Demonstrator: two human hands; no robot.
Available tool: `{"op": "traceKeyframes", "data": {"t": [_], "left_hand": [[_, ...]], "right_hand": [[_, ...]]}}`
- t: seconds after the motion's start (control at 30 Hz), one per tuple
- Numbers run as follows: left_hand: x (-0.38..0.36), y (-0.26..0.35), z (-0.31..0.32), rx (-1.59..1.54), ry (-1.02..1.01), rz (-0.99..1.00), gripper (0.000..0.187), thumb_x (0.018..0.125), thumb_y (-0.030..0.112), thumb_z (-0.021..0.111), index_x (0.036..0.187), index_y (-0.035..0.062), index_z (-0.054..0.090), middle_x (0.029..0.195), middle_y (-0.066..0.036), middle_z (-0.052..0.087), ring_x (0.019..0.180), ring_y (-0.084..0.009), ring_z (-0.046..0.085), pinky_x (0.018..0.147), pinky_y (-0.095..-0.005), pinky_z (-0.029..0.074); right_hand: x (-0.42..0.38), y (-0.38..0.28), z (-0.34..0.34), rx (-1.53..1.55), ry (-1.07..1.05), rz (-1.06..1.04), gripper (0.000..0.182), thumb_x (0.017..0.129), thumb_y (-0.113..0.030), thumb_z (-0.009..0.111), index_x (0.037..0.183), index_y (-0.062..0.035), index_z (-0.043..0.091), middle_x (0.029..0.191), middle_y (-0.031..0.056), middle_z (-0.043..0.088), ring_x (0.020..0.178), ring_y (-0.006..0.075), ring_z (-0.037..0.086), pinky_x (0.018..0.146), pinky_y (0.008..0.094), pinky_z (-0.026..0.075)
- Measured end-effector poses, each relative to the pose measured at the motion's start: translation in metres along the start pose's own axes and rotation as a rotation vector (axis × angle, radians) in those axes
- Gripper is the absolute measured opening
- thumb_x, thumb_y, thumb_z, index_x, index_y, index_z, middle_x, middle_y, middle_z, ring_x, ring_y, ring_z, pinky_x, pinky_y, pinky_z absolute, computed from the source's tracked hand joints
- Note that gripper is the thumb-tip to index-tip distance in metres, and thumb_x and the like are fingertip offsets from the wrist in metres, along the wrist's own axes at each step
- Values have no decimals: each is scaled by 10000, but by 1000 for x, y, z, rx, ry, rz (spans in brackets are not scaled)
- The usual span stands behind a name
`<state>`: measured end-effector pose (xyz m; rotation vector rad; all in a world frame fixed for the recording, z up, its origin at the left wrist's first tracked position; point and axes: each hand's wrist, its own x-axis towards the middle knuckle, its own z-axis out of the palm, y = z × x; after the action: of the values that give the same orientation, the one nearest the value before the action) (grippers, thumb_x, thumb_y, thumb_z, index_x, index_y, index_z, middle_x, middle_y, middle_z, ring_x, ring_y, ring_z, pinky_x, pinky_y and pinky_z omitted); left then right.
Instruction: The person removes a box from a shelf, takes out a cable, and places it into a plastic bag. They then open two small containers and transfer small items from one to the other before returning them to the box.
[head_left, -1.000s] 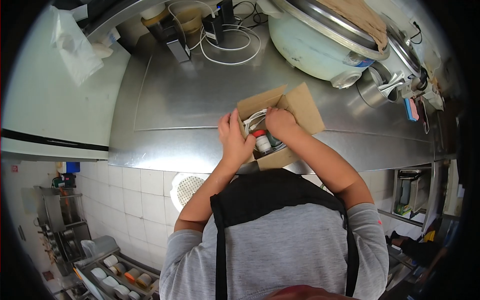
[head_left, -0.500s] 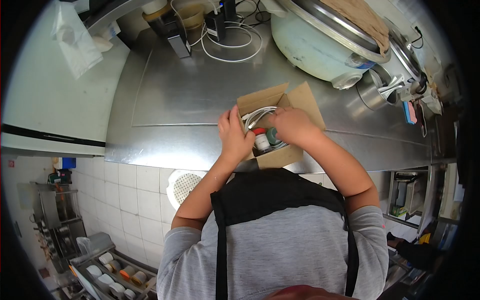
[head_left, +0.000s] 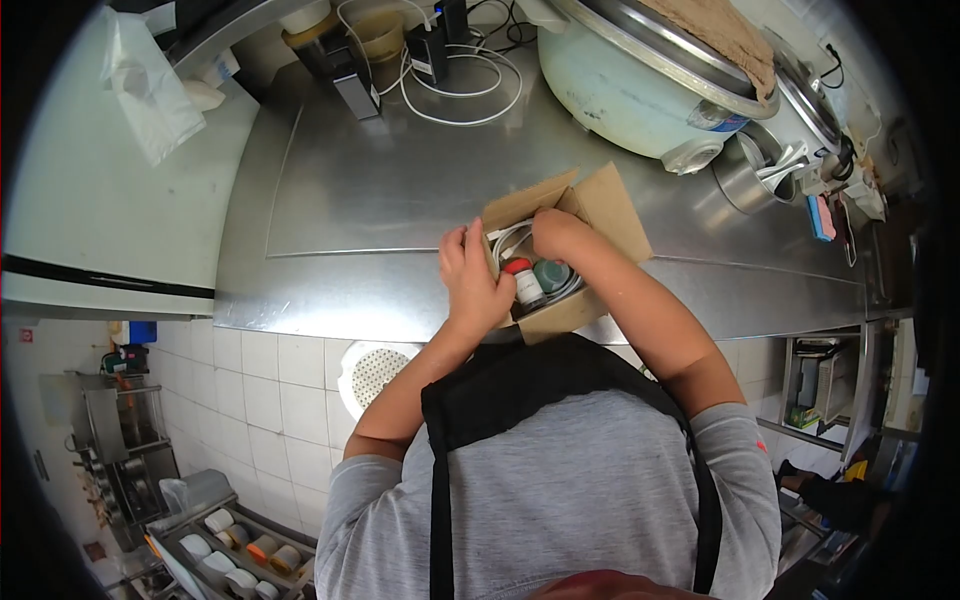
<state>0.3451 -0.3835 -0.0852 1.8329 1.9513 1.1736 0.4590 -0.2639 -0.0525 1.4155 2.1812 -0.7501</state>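
An open cardboard box (head_left: 612, 205) stands on the steel counter close to my body, its flaps raised. My left hand (head_left: 470, 275) grips the box's left wall, fingers outside and thumb near the front corner. Inside the box lie a coiled white cable (head_left: 508, 240), a small white bottle with a red cap (head_left: 527, 288) and a round green lid or jar (head_left: 551, 274). My right hand (head_left: 562, 238) reaches into the back of the box with curled fingers at the white cable; its fingertips are partly hidden.
A large pale green cooker (head_left: 630, 90) stands at the back right, beside a metal pot with utensils (head_left: 745, 180). Black adapters (head_left: 428, 55) and a looped white cord (head_left: 505, 108) lie at the back. A white perforated stool (head_left: 372, 378) is below the counter.
My right hand has shifted slightly left and deeper over the cable, uncovering more of the green item. My left hand stays on the box wall.
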Motion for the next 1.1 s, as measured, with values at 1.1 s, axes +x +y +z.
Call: {"op": "traceKeyframes", "data": {"t": [1.1], "left_hand": [[-4, 5, 2, -12, -63, -37, 681, 630, 94, 531, 1240, -35, 258, 1180, -263, 292, 1102, -407, 281, 939, -458, 246]], "right_hand": [[-13, 15, 21, 316, 138, 127, 179, 673, -34, 514, 803, 53, 599, 879, 254, 580, 859, 324, 581, 744, 379, 462]]}}
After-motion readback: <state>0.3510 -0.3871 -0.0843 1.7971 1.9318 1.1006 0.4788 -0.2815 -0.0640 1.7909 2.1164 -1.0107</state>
